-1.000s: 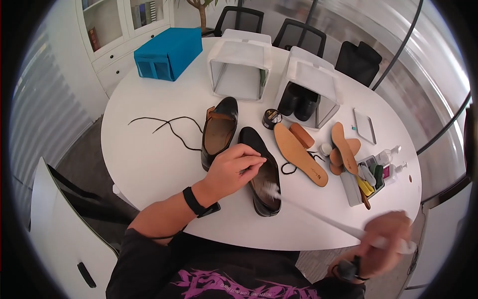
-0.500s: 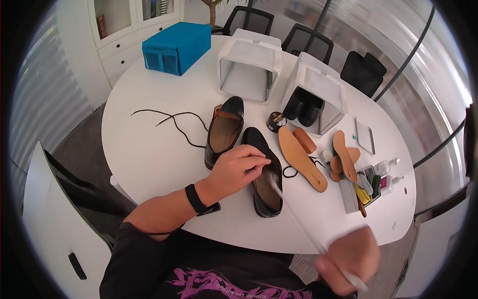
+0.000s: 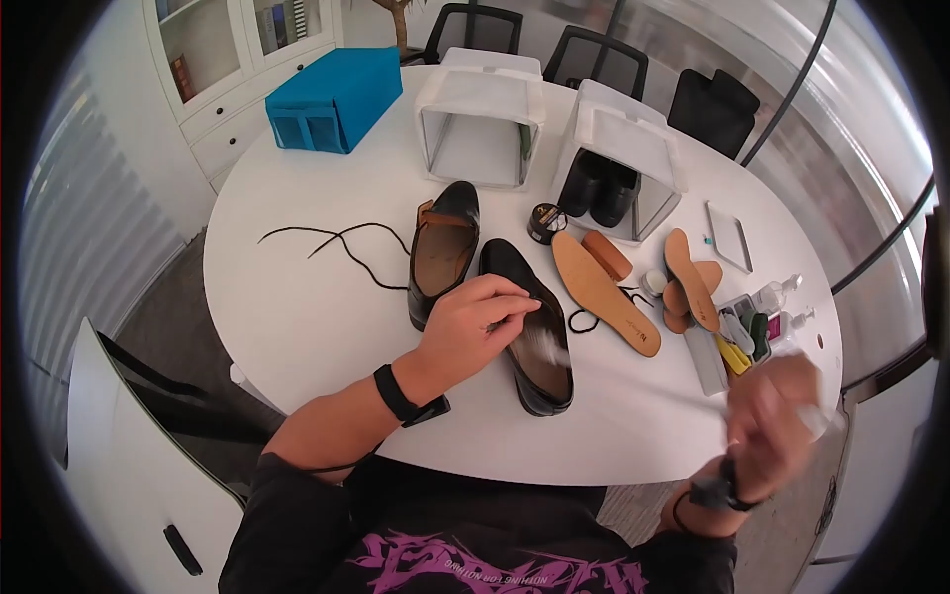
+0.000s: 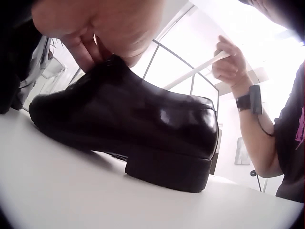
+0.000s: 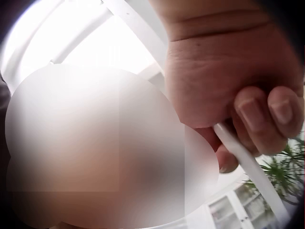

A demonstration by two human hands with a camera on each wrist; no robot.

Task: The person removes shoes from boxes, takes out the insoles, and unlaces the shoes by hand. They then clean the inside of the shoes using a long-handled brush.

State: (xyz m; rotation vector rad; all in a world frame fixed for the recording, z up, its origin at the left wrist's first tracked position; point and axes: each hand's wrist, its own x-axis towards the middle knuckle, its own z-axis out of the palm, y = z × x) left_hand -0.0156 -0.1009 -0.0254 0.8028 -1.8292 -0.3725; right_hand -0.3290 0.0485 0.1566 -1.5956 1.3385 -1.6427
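Note:
A black leather shoe stands on the table, its opening facing up. My left hand pinches the upper edge of its opening, as the left wrist view also shows, with fingers over the shoe's top. My right hand grips the white handle of a long brush, its fingers curled round it. The brush's white bristles are inside the shoe, over its insole, and the handle slants out to the right, blurred. The matching shoe, with a brown strap across its opening, stands just left.
Insoles, a brown block and a black round tin lie to the right. Beyond are a caddy of supplies and pump bottles. White boxes and a blue box stand behind; a black lace lies left.
My right hand came in toward my body half a second ago and is now back out to the right. The bristles shifted inside the shoe; my left hand keeps its pinch.

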